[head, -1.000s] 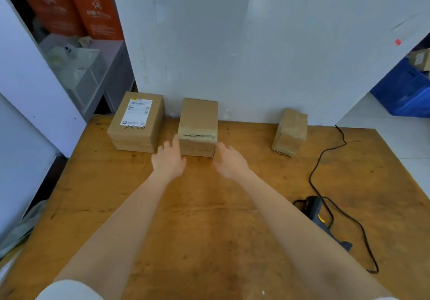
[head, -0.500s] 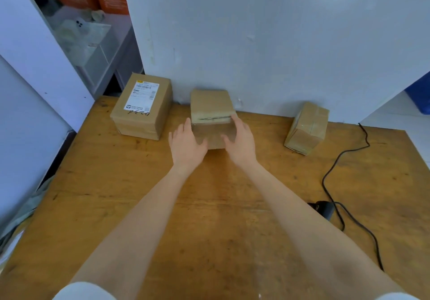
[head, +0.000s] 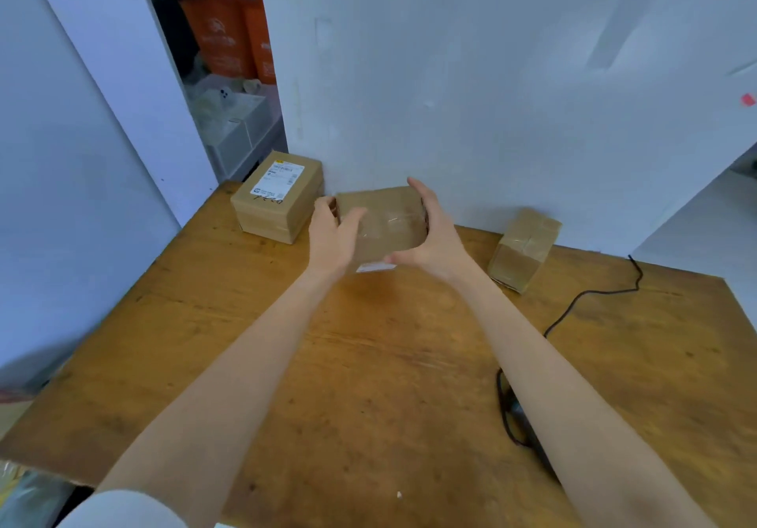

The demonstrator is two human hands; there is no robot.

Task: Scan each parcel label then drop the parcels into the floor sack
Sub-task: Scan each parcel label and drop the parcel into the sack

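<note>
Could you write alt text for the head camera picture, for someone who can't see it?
Both hands, left hand and right hand, hold a taped cardboard parcel over a wooden table. A labelled parcel sits left, a smaller one right.

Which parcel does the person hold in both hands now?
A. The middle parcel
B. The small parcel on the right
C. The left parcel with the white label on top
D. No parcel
A: the left hand and right hand clasp the middle parcel by its two sides, while the other two parcels lie untouched on the table.
</note>
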